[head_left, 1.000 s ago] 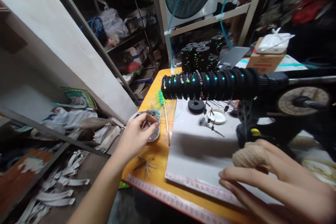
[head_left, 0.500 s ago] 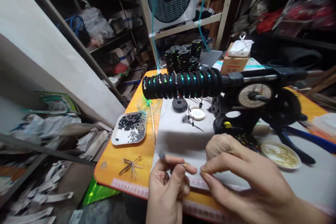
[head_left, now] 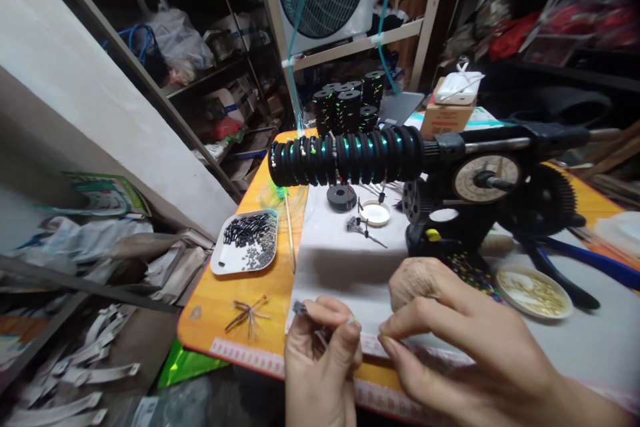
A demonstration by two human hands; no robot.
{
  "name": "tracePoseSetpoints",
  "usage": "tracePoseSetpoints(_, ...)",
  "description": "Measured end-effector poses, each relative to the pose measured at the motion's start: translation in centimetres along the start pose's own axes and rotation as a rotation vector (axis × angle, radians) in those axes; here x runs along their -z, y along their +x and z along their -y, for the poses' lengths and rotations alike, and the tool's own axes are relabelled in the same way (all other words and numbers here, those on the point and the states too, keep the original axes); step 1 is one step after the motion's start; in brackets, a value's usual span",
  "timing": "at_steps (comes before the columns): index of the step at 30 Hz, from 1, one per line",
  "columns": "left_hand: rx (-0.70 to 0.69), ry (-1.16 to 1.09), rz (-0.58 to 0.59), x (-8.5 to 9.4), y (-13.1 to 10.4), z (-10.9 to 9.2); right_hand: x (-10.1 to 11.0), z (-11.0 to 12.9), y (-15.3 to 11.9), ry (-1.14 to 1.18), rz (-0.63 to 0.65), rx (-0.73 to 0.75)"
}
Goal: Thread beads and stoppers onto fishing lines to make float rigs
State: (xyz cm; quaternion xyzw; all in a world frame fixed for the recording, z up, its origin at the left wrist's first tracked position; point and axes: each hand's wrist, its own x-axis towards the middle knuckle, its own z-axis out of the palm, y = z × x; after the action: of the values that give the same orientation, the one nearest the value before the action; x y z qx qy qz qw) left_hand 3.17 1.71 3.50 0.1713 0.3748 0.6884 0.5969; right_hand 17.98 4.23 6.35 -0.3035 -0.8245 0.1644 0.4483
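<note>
The left hand [head_left: 325, 353] is positioned at the near edge of the white sheet [head_left: 345, 273], with thumb and forefinger pinched on a small piece [head_left: 354, 322]; a dark grey cluster [head_left: 299, 307] protrudes beside the forefinger. The right hand [head_left: 465, 327] is located just beside it, thumb and forefinger brought together at the tips; whether a thin item is held between them cannot be determined. A tan wrap [head_left: 414, 283] covers one finger of this hand. Above both hands, a horizontal roll of black rings [head_left: 345, 159] extends from a black machine fitted with a round dial [head_left: 487, 178]. On the orange table [head_left: 205, 310], a white tray [head_left: 227, 265] contains black tubes [head_left: 246, 229] and small grey beads [head_left: 259, 256]; a thin stick [head_left: 290, 233] lies between tray and sheet. A black disc [head_left: 341, 197] and a small white dish [head_left: 375, 213] rest beneath the roll. A dish of gold-coloured bits [head_left: 543, 297] is located beyond the right hand, near blue-handled pliers [head_left: 593, 263].
</note>
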Motion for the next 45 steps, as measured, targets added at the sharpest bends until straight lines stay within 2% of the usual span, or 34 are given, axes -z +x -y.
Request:
tracePoseSetpoints(8,-0.013,-0.009,-0.013,-0.28,-0.18,-0.01,-0.12,0.05,-0.09,-0.034,-0.028,0.002)
tracePoseSetpoints(20,-0.075,0.041,-0.035,-0.32,-0.26,0.26,0.07,-0.04,-0.20,-0.020,0.004,-0.007)
tracePoseSetpoints(37,-0.086,0.025,-0.025,-0.33,-0.32,0.59,-0.02,0.15,0.20,-0.050,-0.033,-0.011)
tracePoseSetpoints(45,-0.082,-0.003,-0.061,-0.71,-0.29,0.32,0.18,-0.12,-0.07,-0.007,0.012,-0.009)
